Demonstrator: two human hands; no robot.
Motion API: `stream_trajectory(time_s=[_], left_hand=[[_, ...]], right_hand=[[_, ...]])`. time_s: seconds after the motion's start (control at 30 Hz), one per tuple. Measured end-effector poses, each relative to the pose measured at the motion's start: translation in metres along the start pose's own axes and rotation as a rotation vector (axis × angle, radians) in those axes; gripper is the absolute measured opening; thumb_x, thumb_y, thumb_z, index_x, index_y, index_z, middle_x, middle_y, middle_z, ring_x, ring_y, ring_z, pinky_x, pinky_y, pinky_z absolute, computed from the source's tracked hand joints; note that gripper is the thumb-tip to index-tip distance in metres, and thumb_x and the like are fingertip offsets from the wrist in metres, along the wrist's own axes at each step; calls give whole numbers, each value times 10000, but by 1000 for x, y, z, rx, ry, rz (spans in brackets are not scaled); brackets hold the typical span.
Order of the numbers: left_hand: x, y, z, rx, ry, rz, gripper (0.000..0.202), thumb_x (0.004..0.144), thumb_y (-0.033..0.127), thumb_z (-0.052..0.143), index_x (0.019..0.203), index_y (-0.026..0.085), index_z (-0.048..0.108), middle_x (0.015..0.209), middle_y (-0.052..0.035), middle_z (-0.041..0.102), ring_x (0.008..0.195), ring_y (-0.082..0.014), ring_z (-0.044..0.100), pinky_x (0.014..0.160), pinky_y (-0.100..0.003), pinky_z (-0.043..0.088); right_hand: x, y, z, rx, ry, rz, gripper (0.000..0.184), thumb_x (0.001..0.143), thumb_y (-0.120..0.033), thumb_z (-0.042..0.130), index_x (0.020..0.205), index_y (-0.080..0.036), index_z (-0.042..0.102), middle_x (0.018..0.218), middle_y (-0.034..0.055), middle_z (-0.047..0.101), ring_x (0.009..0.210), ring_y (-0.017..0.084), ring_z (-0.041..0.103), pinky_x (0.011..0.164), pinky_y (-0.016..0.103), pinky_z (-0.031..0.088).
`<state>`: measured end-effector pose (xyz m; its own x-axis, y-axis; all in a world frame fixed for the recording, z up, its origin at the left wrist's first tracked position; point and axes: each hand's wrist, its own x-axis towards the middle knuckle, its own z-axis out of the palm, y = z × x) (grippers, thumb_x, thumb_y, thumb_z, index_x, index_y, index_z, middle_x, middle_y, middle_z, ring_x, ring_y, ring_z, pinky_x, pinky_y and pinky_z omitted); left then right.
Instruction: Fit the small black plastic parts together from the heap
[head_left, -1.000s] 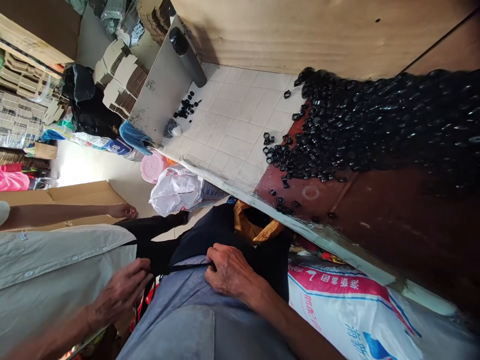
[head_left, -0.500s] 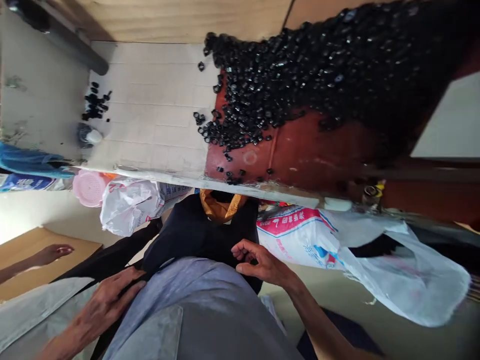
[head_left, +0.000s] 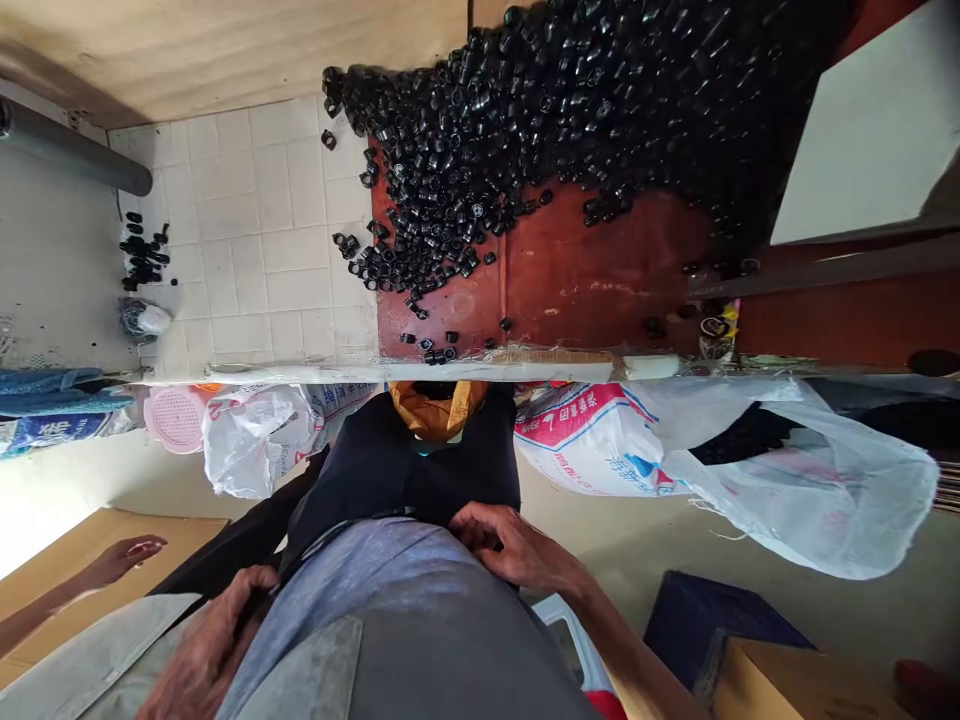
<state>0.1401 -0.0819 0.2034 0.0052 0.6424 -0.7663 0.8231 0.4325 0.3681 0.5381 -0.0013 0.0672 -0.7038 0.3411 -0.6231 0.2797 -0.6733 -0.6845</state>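
My right hand (head_left: 510, 548) lies at my waist, fingers curled against the edge of a grey-blue garment (head_left: 390, 590) where it meets black cloth (head_left: 397, 480). My left hand (head_left: 206, 645) is lower left, its fingers at the same garment's edge by a dark band. Whether either hand grips anything is hidden. Far beyond them, a large heap of small black plastic rings (head_left: 487, 150) spreads over a rust-red metal sheet (head_left: 570, 270) and white floor tiles (head_left: 255, 250). Another person's hand (head_left: 127, 560) reaches in at the left, apart from mine.
A white edge strip (head_left: 375, 373) runs before the tiles. Below it lie a white plastic bag (head_left: 251, 440), a pink-printed woven sack (head_left: 592, 440) and a translucent bag (head_left: 802, 470). Cardboard (head_left: 802, 685) and a navy box (head_left: 720, 625) sit lower right.
The whole view has swung round, bringing the heap to the top middle. My right hand has gone from fingers apart in the air back onto the garment. My left hand has moved lower.
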Motion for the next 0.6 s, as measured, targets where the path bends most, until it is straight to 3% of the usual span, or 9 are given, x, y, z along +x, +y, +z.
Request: stream_trajectory(time_s=[0.1,0.2,0.33,0.47,0.6], left_hand=[[-2,8,-5,-215,-101,-138,281,932,515,498,1087,429,716,900,1,756,786,-270,725,693,-345,658],[16,16,-12,-314,-165,-202,298,946,546,547,1124,363,701,960,-12,724,862,-245,718,727,-318,644],[43,19,-9,-384,-177,-209,415,896,592,638,1182,296,689,1030,-49,720,964,-273,719,836,-347,641],[54,13,9,-303,-56,-129,384,919,562,607,1174,291,705,1050,-64,764,996,-294,746,880,-355,651],[48,-5,24,-135,70,46,316,983,371,515,1234,299,694,1064,-51,772,981,-254,758,897,-293,635]], right_hand=[[-9,7,0,16,-5,51,274,706,-109,557,932,-202,680,877,-11,651,770,160,570,692,255,440],[-15,8,1,91,5,76,113,701,-145,555,794,-198,592,856,-11,606,754,156,528,676,258,404],[-17,8,4,198,-25,197,252,674,-171,579,922,-204,602,836,-25,577,712,146,475,636,256,363],[-19,20,7,174,14,285,135,638,-208,576,766,-210,532,732,-39,463,690,148,416,606,263,311],[-22,30,4,194,96,299,132,600,-223,530,698,-220,442,714,-32,397,700,161,406,603,273,306]])
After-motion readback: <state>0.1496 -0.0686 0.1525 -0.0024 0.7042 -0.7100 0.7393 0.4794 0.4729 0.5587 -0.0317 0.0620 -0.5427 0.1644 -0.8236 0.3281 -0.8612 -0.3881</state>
